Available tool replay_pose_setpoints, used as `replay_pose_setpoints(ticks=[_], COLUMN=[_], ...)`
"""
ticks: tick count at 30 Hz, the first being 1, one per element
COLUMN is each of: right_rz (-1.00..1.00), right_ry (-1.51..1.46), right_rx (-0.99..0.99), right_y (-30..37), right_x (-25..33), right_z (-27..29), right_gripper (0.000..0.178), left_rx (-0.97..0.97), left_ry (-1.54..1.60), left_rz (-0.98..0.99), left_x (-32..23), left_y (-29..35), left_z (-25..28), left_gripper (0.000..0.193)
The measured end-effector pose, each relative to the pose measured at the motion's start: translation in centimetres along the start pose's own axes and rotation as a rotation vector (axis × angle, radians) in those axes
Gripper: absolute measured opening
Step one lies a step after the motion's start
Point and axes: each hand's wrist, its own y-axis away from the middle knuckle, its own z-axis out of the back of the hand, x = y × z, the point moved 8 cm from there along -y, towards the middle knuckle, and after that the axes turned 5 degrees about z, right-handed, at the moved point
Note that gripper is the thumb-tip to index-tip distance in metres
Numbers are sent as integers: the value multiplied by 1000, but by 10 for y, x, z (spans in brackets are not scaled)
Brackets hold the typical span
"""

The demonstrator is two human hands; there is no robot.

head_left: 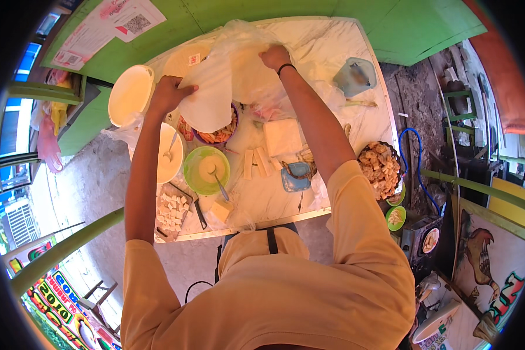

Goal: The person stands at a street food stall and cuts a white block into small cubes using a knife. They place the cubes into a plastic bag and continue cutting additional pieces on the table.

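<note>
Thin, pale sheets that look like spring roll wrappers (207, 105) hang from my left hand (172, 94), its thumb and fingers pinched at their edge. Farther right, my right hand (276, 58) is closed at the edge of a clear plastic bag (239, 38) around more pale round sheets. Below the lifted sheets, a purple-rimmed bowl (223, 132) of orange-red shredded filling is partly covered. A green bowl (206, 170) of pale liquid with a spoon (219, 185) stands nearer me.
White tubs (130, 96) line the table's left side. A tray of cubes (172, 211), a knife (200, 214), pale blocks (283, 137), cut sticks (256, 163) and a small blue container (296, 177) lie nearer. A clear container (356, 77) and a basket of fried pieces (380, 170) are right.
</note>
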Motion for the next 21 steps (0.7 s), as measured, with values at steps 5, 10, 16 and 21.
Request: replay_pose_setpoints(ticks=[5,10,16,21], right_rz=[-21,-72,-33,-89], right_ry=[11,-17,-12,-112], right_rx=[-1,9,153,78], right_y=[-8,-14,-18,-49], right_x=[-1,-8,-3,-33], right_z=[-5,-16,-35,-68], right_gripper=[46,54,54,52], left_rx=[8,-6,-43,-44], left_ry=[70,21,-31,-26], left_rz=[34,23,9,38], left_x=[10,7,4,0], left_y=[0,4,14,18], left_z=[6,15,27,34], left_gripper=[35,32,32,33])
